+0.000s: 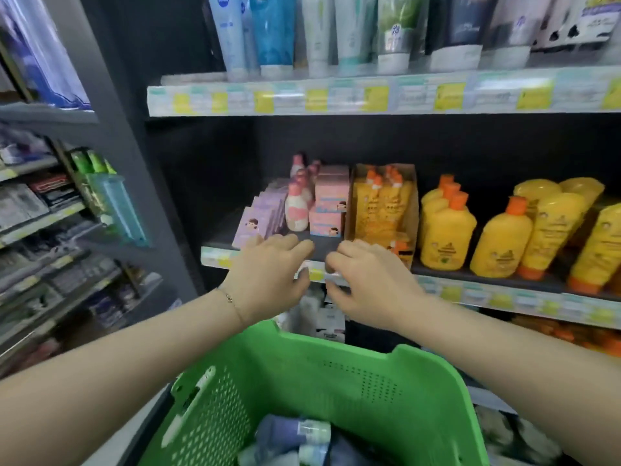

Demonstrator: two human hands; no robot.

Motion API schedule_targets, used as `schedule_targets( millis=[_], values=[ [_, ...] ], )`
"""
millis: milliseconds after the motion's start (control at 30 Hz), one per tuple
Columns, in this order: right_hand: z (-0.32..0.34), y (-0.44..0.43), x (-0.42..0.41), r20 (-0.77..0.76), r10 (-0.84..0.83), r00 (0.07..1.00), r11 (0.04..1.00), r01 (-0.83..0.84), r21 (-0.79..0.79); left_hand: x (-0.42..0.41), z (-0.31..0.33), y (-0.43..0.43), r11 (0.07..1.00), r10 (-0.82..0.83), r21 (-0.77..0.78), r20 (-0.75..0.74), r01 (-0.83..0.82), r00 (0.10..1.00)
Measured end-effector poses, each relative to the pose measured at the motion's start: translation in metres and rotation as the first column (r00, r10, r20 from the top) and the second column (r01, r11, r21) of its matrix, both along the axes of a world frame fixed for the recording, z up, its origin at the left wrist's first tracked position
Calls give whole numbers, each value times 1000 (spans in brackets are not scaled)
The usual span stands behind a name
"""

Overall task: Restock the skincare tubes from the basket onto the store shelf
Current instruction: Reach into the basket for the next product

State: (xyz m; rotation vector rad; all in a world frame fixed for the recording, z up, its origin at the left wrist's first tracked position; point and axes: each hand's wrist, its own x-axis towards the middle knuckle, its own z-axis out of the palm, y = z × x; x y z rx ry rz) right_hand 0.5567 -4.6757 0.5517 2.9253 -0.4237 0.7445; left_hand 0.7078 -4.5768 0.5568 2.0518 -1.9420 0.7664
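— Reaching over the basket (336, 381), both hands are at the front edge of the shelf (322, 245). Is anything in them?

— Nothing I can see. The left hand (268, 267) and right hand (366, 280) hover side by side, each grip loosely curled, no tube in either.

— Where's the stock, then?

— Down in the basket: dark blue tubes (289, 432) with pale caps, lying on their sides in a heap. Soft and squeezable, I'd guess.

— Best way on?

— I'd dip one hand back into the basket and take a tube round its body. Then I'd stand it cap-down like the standing tubes (274, 31) on the top shelf, well behind the front edge so it can't tip off.
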Motion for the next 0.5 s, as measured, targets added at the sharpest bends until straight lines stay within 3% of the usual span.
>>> schedule_targets(
  millis=[233, 500],
  values=[
    [-55, 23, -1, -212, -73, 975, 992, 93, 86, 2, -59, 15, 980, -127, 156, 3, 125, 992],
    [-105, 53, -16, -322, -140, 936, 953, 216, 214, -6, -124, 29, 916, -171, 355, -80, 189, 982]
  ],
)
